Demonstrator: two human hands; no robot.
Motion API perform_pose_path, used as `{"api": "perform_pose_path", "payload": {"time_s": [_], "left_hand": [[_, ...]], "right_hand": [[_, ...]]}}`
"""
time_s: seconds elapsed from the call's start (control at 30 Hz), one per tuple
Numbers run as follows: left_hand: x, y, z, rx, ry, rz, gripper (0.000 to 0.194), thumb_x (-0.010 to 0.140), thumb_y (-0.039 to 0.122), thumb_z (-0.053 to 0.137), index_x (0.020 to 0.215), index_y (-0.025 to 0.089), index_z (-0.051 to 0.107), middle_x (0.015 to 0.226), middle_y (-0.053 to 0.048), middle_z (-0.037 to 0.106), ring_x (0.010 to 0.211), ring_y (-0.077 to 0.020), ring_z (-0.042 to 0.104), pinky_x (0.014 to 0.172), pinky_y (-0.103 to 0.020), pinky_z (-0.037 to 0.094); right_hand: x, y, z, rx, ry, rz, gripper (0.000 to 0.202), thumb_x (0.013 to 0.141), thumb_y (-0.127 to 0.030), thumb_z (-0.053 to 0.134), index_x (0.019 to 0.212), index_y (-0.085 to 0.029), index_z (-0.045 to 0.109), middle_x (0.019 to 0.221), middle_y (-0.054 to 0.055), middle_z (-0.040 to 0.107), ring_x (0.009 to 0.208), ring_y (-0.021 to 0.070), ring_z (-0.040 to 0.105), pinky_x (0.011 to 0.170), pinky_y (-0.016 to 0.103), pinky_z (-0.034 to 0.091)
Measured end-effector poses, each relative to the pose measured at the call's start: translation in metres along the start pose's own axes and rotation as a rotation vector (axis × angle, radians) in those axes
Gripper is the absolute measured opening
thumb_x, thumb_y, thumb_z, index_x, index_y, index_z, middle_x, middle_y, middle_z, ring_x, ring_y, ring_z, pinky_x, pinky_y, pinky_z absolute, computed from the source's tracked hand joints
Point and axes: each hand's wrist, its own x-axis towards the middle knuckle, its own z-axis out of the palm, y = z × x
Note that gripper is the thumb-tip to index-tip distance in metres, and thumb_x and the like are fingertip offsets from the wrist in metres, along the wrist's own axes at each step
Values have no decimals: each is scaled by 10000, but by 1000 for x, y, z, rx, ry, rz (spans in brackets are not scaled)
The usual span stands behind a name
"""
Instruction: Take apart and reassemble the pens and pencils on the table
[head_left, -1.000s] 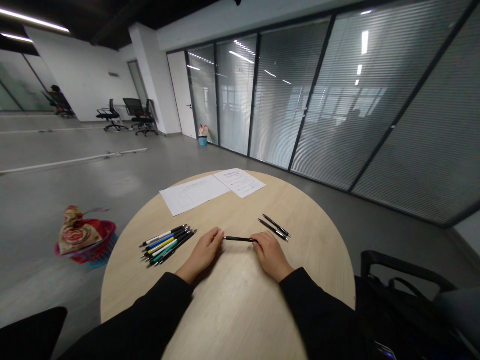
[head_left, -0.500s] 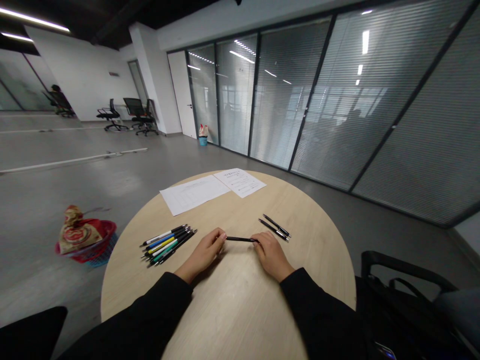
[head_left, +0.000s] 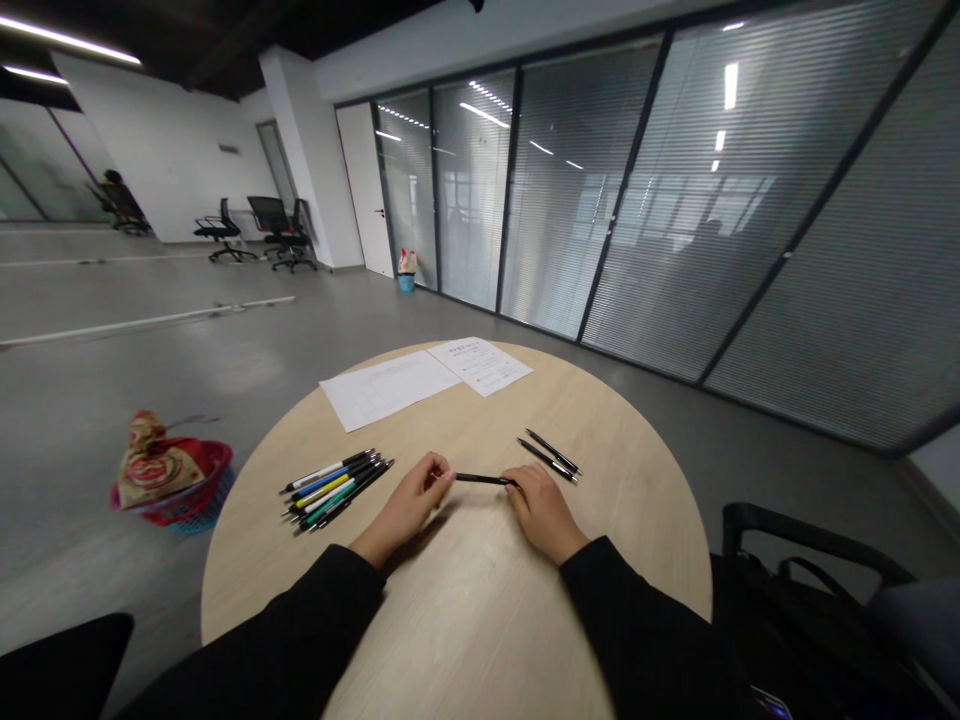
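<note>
A black pen [head_left: 481, 479] lies level between my two hands over the round wooden table [head_left: 465, 620]. Its left end is pinched by my left hand [head_left: 412, 500], and the fingers of my right hand [head_left: 543, 508] close round its right end. Two more black pens [head_left: 551, 458] rest side by side just beyond my right hand. To the left of my left hand, several pens [head_left: 337, 488] with white, blue, yellow, green and black barrels lie in a slanting bunch.
Two printed paper sheets [head_left: 390, 387] lie at the table's far edge. On the floor at left stands a basket [head_left: 217, 480] holding a red and tan bag. A black chair [head_left: 817, 540] is at the right, close to the table.
The fingers of my left hand have shifted very slightly at the pen's left end. My right hand and the other pens look unmoved.
</note>
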Motion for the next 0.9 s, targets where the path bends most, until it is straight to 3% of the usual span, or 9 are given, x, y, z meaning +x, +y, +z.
{"api": "perform_pose_path", "payload": {"time_s": [0.17, 0.33, 0.43, 0.5, 0.63, 0.8, 0.9], "left_hand": [[2, -3, 0, 83, -2, -10, 526, 928, 611, 441, 597, 202, 419, 553, 46, 393, 532, -119, 362, 521, -257, 282], [0, -2, 1, 12, -2, 16, 336, 877, 525, 567, 815, 198, 524, 629, 61, 454, 566, -118, 415, 538, -231, 319], [0, -3, 1, -18, 23, 38, 322, 838, 478, 634, 971, 205, 525, 705, 59, 502, 612, -120, 461, 584, -232, 366], [1, -4, 1, -4, 23, 16, 314, 877, 511, 575, 905, 201, 530, 675, 58, 488, 596, -123, 448, 571, -236, 355], [2, -4, 1, 90, 0, -5, 487, 921, 591, 456, 627, 202, 457, 574, 44, 423, 551, -130, 389, 540, -257, 307], [2, 3, 0, 122, 78, 15, 461, 895, 590, 487, 633, 210, 481, 555, 39, 452, 559, -149, 421, 558, -267, 326], [3, 6, -1, 130, 175, 22, 431, 875, 576, 517, 648, 210, 496, 559, 39, 469, 573, -154, 440, 582, -270, 349]], "right_hand": [[0, -3, -2, 11, -9, -4, 189, 966, -134, 506, 1028, -177, 680, 979, 84, 703, 949, 236, 586, 889, 397, 465], [-1, -3, -2, 19, -6, 2, 189, 964, -138, 507, 1030, -178, 680, 976, 87, 700, 951, 239, 587, 880, 399, 471], [-1, -1, -1, 17, -11, 2, 187, 964, -134, 508, 1028, -179, 679, 976, 86, 699, 951, 240, 589, 882, 396, 468], [-1, -1, 0, 15, -9, 1, 183, 964, -133, 515, 1031, -179, 679, 976, 85, 698, 955, 239, 589, 884, 390, 466], [-1, -1, 0, 12, -8, 3, 167, 962, -137, 531, 1020, -177, 682, 976, 84, 700, 962, 236, 587, 886, 383, 463], [-1, -7, -1, 11, -74, -5, 176, 952, -129, 546, 1043, -181, 687, 997, 77, 716, 958, 232, 591, 890, 379, 467], [-5, -18, 0, -44, -124, -47, 288, 958, -132, 532, 1222, -181, 636, 1090, 95, 706, 978, 236, 585, 926, 392, 458]]}}
